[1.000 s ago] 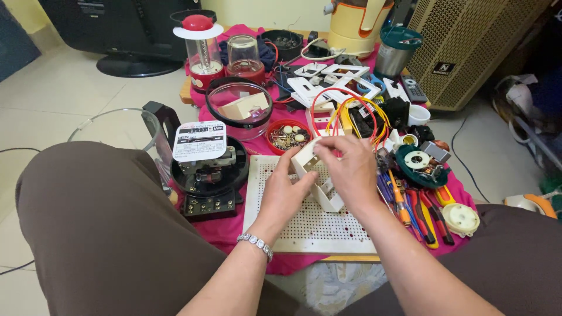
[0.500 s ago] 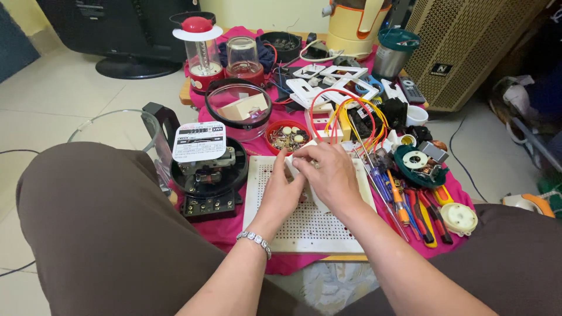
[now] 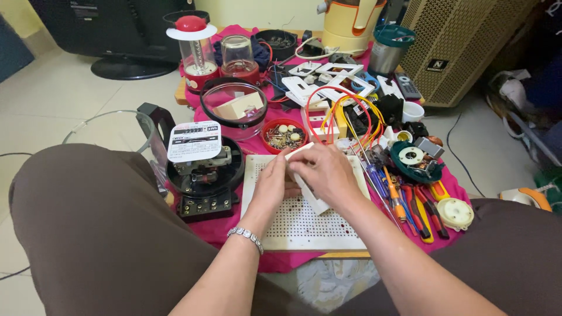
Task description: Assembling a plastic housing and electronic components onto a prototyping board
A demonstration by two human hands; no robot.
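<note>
While both hands (image 3: 304, 178) clasp white plastic part (image 3: 313, 199), perforated board (image 3: 304, 225) beneath (screwdrivers (image 3: 404, 205) beside)

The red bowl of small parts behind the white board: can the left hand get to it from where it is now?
Probably yes. The left hand rests on the white perforated board, and the red bowl stands open just beyond its fingertips with nothing between. It would first need to release the white part both hands hold.

left hand (image 3: 273, 186), right hand (image 3: 325, 172), grips closed together
</note>
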